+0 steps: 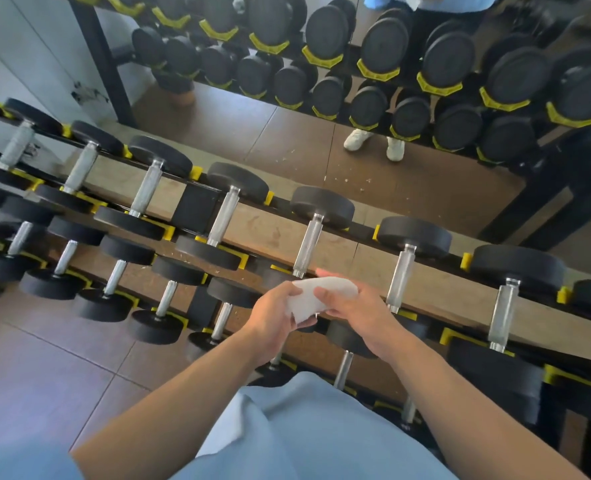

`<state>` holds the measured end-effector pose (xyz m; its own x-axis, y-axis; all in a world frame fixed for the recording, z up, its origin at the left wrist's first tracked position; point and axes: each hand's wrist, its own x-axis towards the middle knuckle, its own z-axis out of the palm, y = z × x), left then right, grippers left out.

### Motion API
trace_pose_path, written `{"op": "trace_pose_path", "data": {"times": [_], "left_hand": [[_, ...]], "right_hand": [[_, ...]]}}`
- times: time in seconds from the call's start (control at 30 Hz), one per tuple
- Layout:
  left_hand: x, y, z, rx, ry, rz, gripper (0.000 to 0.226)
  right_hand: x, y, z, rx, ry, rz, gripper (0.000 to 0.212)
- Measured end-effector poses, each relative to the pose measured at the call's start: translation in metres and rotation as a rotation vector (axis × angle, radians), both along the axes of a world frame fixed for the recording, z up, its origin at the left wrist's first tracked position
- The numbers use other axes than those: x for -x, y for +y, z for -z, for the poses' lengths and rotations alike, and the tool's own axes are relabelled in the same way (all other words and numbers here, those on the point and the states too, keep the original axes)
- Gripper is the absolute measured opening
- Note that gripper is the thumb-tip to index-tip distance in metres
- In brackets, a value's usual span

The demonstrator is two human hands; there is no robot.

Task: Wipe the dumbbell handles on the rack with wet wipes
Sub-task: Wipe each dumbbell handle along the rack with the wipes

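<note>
Dumbbell handles are the job, and nearest to me both hands have a white wet wipe (316,296) bunched between them, just above the near edge of the rack (422,299). My left hand (276,318) curls its fingers round the wipe's left end; my right hand (352,311) pinches the right end, thumb on top. Neither hand touches a handle yet, so I judge the wipe is being folded or readied. Just beyond it stands the closest steel handle (307,245) on the upper tier, upright between two black heads. Risks from here: a wadded wipe would only smear one side of the knurled bar, and the knurling could snag and tear it, leaving scraps like the white flecks already on the floor; pushing hard could also roll a dumbbell in its yellow cradle (465,262). I count two hands and one wipe. On the upper tier I count seven handles plus a sliver at the right edge; the lower tier shows about eight, some partly hidden by my arms. Farther off, a mirror (321,147) repeats the stacked dumbbells.
</note>
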<state>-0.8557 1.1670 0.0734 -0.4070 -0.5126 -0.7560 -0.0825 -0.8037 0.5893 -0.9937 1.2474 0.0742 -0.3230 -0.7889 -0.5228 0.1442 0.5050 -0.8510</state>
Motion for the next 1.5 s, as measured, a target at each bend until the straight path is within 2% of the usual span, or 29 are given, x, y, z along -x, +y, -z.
{"op": "trace_pose_path", "data": {"times": [0.07,0.1,0.2,0.27,0.33,0.43,0.47,0.53,0.63,0.73,0.8,0.9,1.0,1.1,1.17,1.3,1.33,1.43,1.5], "left_hand": [[0.001,0.003,0.002,0.022,-0.025,0.006,0.038],[0.0,0.004,0.002,0.053,-0.042,0.023,0.036],[-0.003,0.006,0.005,0.23,-0.087,0.155,0.033],[-0.006,0.005,0.006,0.331,-0.142,0.161,0.028],[-0.005,0.002,0.008,0.362,-0.178,0.131,0.019],[-0.002,-0.004,0.007,0.377,-0.175,0.136,0.013],[-0.002,-0.006,0.007,0.384,-0.178,0.162,0.014],[-0.002,-0.011,0.009,0.398,-0.166,0.24,0.018],[-0.002,-0.015,0.011,0.403,-0.16,0.328,0.024],[0.0,-0.021,0.014,0.4,-0.188,0.283,0.024],[0.002,-0.029,0.024,0.458,-0.282,0.156,0.02],[0.01,-0.052,0.042,0.532,-0.479,-0.01,0.018],[0.03,-0.08,0.063,0.586,-0.549,0.039,0.022],[0.054,-0.098,0.088,0.588,-0.596,0.147,0.024],[0.063,-0.103,0.1,0.553,-0.665,0.18,0.03],[0.062,-0.107,0.108,0.539,-0.703,0.194,0.04],[0.062,-0.107,0.108,0.535,-0.694,0.191,0.042],[0.062,-0.107,0.109,0.542,-0.69,0.206,0.045],[0.061,-0.108,0.111,0.574,-0.682,0.211,0.043]], "right_hand": [[-0.002,0.003,0.003,0.007,0.029,0.086,0.018],[-0.003,0.003,0.003,0.001,0.039,0.127,0.014],[-0.002,0.002,0.005,-0.002,0.064,0.243,0.026],[-0.001,0.001,0.002,0.007,0.07,0.27,0.025],[0.002,-0.002,0.0,0.027,-0.06,0.23,0.024],[0.01,-0.002,-0.001,0.027,-0.462,0.157,0.043],[0.013,-0.002,0.001,0.009,-0.533,0.132,0.047],[0.015,-0.002,0.005,-0.033,-0.548,0.078,0.051],[0.01,-0.005,0.01,-0.059,-0.443,0.101,0.041],[0.009,-0.015,0.013,-0.057,-0.392,0.211,0.033],[0.013,-0.025,0.013,-0.071,-0.377,0.356,0.026],[0.028,-0.045,0.022,-0.163,-0.231,0.66,0.035],[0.046,-0.069,0.043,-0.273,-0.029,0.827,0.029],[0.055,-0.096,0.065,-0.445,0.088,0.724,0.045],[0.057,-0.117,0.077,-0.521,0.151,0.652,0.048],[0.05,-0.163,0.077,-0.53,0.211,0.626,0.023],[0.045,-0.168,0.077,-0.508,0.302,0.549,0.017],[0.023,-0.156,0.08,-0.443,0.631,0.247,0.019],[0.018,-0.131,0.085,-0.417,0.804,-0.016,0.017]]}}
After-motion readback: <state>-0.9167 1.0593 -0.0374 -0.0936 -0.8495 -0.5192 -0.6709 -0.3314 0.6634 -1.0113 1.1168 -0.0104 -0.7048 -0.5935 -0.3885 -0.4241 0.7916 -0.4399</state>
